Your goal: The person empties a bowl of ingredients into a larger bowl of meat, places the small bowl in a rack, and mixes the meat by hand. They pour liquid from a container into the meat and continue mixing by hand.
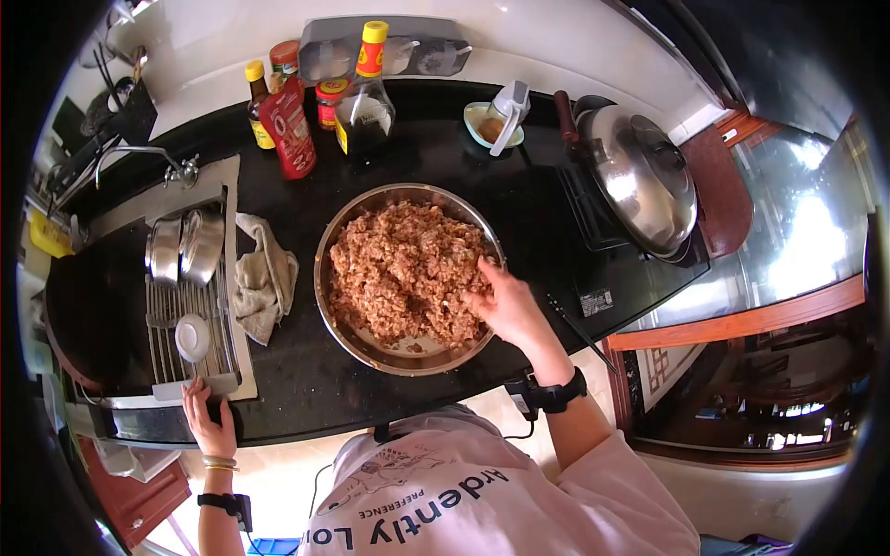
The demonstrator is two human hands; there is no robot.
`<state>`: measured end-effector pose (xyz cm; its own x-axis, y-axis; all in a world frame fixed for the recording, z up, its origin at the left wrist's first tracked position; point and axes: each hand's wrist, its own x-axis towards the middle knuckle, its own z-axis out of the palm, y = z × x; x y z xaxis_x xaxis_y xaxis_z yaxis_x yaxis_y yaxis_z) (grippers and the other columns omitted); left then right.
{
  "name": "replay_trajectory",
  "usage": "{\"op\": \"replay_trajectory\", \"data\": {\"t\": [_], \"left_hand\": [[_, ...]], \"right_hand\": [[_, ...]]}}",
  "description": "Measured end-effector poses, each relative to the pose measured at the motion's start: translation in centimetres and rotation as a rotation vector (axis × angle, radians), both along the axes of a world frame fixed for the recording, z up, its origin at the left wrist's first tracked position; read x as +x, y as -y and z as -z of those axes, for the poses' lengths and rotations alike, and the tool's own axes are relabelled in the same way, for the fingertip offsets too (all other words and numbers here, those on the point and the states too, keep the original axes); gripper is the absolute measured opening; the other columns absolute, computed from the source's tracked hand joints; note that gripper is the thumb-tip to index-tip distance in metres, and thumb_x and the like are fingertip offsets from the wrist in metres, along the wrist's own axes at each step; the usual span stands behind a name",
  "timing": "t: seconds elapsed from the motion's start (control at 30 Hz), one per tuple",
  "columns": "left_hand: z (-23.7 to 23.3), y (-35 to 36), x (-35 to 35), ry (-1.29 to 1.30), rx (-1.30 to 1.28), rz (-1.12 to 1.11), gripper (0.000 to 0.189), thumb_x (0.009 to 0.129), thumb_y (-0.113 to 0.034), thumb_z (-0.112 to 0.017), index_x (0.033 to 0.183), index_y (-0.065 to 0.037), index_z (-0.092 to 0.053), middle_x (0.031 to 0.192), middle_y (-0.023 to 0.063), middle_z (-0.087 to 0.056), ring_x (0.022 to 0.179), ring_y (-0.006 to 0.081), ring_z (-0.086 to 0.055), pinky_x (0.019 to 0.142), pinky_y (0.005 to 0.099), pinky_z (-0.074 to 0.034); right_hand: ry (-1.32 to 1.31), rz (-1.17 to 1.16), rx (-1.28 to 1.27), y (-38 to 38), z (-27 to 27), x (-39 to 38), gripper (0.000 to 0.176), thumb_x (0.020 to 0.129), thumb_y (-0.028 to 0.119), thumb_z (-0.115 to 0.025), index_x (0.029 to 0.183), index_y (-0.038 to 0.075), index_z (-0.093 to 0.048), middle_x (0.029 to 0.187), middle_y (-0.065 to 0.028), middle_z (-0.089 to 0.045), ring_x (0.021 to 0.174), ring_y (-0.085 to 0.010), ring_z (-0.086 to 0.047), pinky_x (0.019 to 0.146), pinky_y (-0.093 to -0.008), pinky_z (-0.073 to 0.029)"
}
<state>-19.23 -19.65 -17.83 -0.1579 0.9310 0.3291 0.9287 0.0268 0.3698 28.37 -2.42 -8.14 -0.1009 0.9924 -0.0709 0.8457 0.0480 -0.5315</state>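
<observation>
A wide steel bowl [408, 365] stands on the black counter in front of me, heaped with minced meat [408, 264] that looks moist and crumbly. My right hand [512, 308] reaches over the bowl's right rim and touches the meat. Its thumb and a finger show apart; the other fingers are hard to make out. My left hand [209, 417] lies at the counter's front edge, fingers stretched against the front of the metal dish rack [169, 357]. Nothing is held in it.
Behind the bowl stand a tall sauce bottle [365, 107], a red pouch [288, 130] and jars. A lidded wok [640, 176] sits on the right. A grey cloth [262, 278] lies left of the bowl. Steel pots [201, 246] rest over the sink; a white-grey dispenser [510, 107] stands at the back.
</observation>
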Motion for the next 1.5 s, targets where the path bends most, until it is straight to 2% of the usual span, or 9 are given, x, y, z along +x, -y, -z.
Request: {"op": "replay_trajectory", "data": {"t": [0.1,0.23,0.27,0.6,0.77,0.97,1.2,1.3,1.5], "left_hand": [[0.2,0.1,-0.3,-0.009,-0.002,-0.006,0.028,0.079,-0.007,-0.059,0.105,0.002,-0.053,0.123,0.0203,-0.054,0.122,0.0430,-0.045,0.111,0.0536,-0.027],[0.2,0.2,-0.4,-0.006,-0.026,0.016,0.030,0.079,-0.007,-0.059,0.106,0.003,-0.054,0.124,0.0207,-0.054,0.123,0.0448,-0.043,0.110,0.0538,-0.028],[0.2,0.2,-0.4,-0.019,-0.025,0.011,0.030,0.079,-0.007,-0.059,0.107,0.003,-0.054,0.125,0.0207,-0.054,0.123,0.0452,-0.043,0.110,0.0535,-0.028],[0.0,0.1,-0.3,-0.057,-0.080,0.012,0.030,0.079,-0.006,-0.057,0.107,0.004,-0.052,0.126,0.0229,-0.052,0.123,0.0461,-0.042,0.109,0.0550,-0.026],[-0.4,-0.1,0.0,-0.076,-0.095,0.015,0.030,0.079,-0.005,-0.056,0.107,0.004,-0.053,0.125,0.0231,-0.053,0.121,0.0445,-0.045,0.109,0.0551,-0.026],[0.0,0.0,-0.4,-0.119,-0.112,0.030,0.034,0.081,-0.007,-0.055,0.112,0.006,-0.053,0.125,0.0236,-0.053,0.119,0.0420,-0.047,0.109,0.0557,-0.027],[0.2,0.7,-1.0,-0.134,-0.230,-0.030,0.039,0.086,-0.009,-0.050,0.119,0.009,-0.051,0.132,0.0243,-0.049,0.126,0.0428,-0.041,0.109,0.0512,-0.026],[0.5,1.0,-1.2,-0.101,-0.231,-0.043,0.040,0.086,-0.010,-0.049,0.121,0.010,-0.050,0.133,0.0244,-0.048,0.127,0.0422,-0.040,0.109,0.0509,-0.026],[0.3,0.7,-1.0,-0.108,-0.232,-0.042,0.040,0.085,-0.008,-0.049,0.121,0.010,-0.050,0.133,0.0243,-0.048,0.127,0.0417,-0.040,0.110,0.0510,-0.025]], "right_hand": [[-0.130,-0.010,-0.129,0.4,0.6,-2.8,0.063,0.087,0.023,-0.068,0.134,-0.008,-0.040,0.124,-0.0271,-0.056,0.109,-0.0332,-0.061,0.093,-0.0363,-0.050],[-0.157,-0.254,0.158,0.1,0.2,-4.7,0.058,0.086,0.016,-0.068,0.135,-0.003,-0.044,0.108,-0.0307,-0.060,0.082,-0.0241,-0.068,0.069,-0.0343,-0.052],[-0.204,-0.171,-0.187,0.0,-1.9,-4.1,0.054,0.084,0.014,-0.070,0.132,0.001,-0.049,0.103,-0.0287,-0.061,0.080,-0.0201,-0.068,0.067,-0.0327,-0.052],[-0.209,-0.136,-0.163,-2.9,2.7,-2.0,0.095,0.076,0.036,-0.078,0.148,0.010,-0.023,0.133,-0.0235,-0.045,0.121,-0.0376,-0.048,0.106,-0.0434,-0.039],[-0.490,-0.173,0.023,-1.8,3.6,-1.6,0.050,0.077,0.014,-0.077,0.119,0.001,-0.053,0.106,-0.0188,-0.061,0.099,-0.0307,-0.061,0.086,-0.0366,-0.047],[-1.169,0.171,-0.628,-1.4,-3.0,-0.3,0.038,0.082,0.004,-0.071,0.118,0.000,-0.057,0.110,-0.0142,-0.063,0.104,-0.0182,-0.060,0.087,-0.0311,-0.051],[-1.417,-0.721,-0.455,-4.9,-6.3,0.5,0.044,0.088,0.005,-0.062,0.131,-0.001,-0.051,0.128,-0.0167,-0.052,0.115,-0.0252,-0.055,0.091,-0.0373,-0.049],[-1.739,-0.796,-0.209,-3.7,-4.0,-1.9,0.040,0.089,0.008,-0.060,0.125,-0.009,-0.053,0.115,-0.0310,-0.055,0.097,-0.0377,-0.064,0.073,-0.0399,-0.054],[-1.515,-0.862,-0.011,-4.5,-4.0,-0.9,0.032,0.081,-0.003,-0.066,0.113,-0.009,-0.063,0.111,-0.0302,-0.057,0.089,-0.0334,-0.066,0.069,-0.0365,-0.055]]}}
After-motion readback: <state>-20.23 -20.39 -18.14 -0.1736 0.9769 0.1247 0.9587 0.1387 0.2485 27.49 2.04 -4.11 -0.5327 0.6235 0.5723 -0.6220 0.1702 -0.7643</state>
